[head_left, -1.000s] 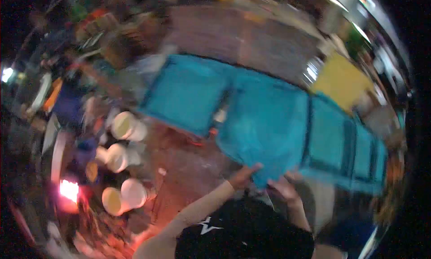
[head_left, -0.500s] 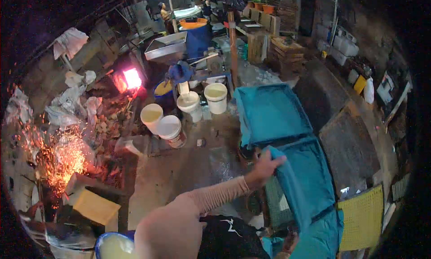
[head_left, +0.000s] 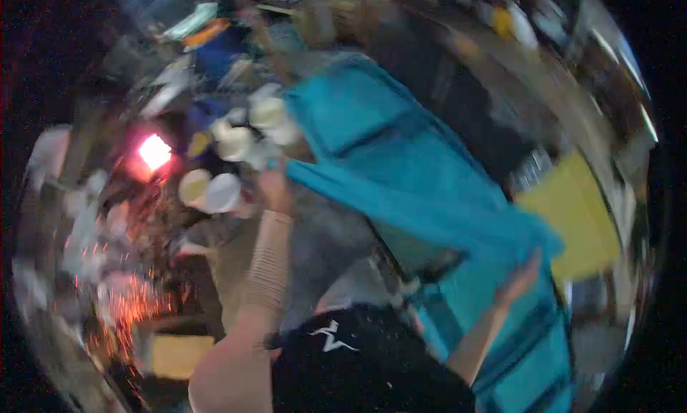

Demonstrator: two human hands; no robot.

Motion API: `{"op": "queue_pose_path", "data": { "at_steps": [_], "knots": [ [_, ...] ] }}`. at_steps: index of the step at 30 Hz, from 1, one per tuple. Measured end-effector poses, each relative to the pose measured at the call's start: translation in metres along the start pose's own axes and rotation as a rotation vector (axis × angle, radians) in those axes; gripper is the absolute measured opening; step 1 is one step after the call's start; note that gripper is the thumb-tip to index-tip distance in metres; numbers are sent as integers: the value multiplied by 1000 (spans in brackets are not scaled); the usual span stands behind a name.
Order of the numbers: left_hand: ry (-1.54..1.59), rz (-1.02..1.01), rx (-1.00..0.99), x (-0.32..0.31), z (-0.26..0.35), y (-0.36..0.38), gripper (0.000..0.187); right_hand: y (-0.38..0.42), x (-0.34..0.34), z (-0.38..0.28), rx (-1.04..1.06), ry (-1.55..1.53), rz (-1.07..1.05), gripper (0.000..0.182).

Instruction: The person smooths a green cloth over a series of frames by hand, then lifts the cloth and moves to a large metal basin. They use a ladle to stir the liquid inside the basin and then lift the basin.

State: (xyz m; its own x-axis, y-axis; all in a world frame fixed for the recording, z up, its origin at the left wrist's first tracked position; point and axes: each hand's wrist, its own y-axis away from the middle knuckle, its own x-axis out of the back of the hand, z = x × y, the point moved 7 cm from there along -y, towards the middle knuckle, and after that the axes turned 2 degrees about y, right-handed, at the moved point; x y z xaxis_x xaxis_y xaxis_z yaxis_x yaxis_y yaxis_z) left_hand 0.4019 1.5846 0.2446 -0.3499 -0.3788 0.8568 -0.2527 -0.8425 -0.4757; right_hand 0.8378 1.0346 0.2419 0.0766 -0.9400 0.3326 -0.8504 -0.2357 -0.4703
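Observation:
A long teal cloth (head_left: 408,198) stretches between my two hands, its near edge pulled up off teal-lined trays. My left hand (head_left: 274,185), arm reached forward, is closed on the far end of this cloth. To the right, my right hand (head_left: 521,275) is at the cloth's bunched near end and seems closed on it, though motion smears the fingers. Beyond the cloth lies a flat teal-covered tray (head_left: 351,112) with dark dividing edges. More teal-covered sections (head_left: 533,356) run down toward my right side.
White buckets (head_left: 223,192) stand beyond my left hand. A glowing furnace opening (head_left: 155,152) and flying sparks (head_left: 132,298) are at left. A yellow mesh panel (head_left: 580,223) lies right of the trays. At lower left is a yellowish block (head_left: 182,356).
My left hand has swung left with the cloth's edge, stretching it out. My right hand has come up into view at the other end. The whole view has turned and blurred.

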Motion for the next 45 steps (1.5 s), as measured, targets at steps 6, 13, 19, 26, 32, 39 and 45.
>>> {"op": "queue_pose_path", "data": {
  "at_steps": [6, 13, 19, 26, 32, 39, 45],
  "knots": [
    [41, 273, -569, -18, 84, -106, 46, -149, 11, -40, -282, -1103, 140, 40],
    [606, 562, -593, 168, 187, -244, 49, -259, 69, -204, 407, -184, 365, 37],
    [884, 525, -357, 274, 217, -338, 48, -277, 55, -316, 523, -29, 212, 38],
    [927, 470, -251, 298, 224, -371, 48, -282, 35, -346, 493, 22, 135, 40],
    [950, 445, -209, 306, 223, -375, 48, -284, 32, -356, 476, 28, 101, 43],
    [963, 432, -175, 315, 219, -376, 48, -282, 27, -361, 466, 30, 59, 47],
    [959, 422, -145, 320, 216, -378, 49, -281, 18, -364, 452, 27, 21, 51]
  ]
}}
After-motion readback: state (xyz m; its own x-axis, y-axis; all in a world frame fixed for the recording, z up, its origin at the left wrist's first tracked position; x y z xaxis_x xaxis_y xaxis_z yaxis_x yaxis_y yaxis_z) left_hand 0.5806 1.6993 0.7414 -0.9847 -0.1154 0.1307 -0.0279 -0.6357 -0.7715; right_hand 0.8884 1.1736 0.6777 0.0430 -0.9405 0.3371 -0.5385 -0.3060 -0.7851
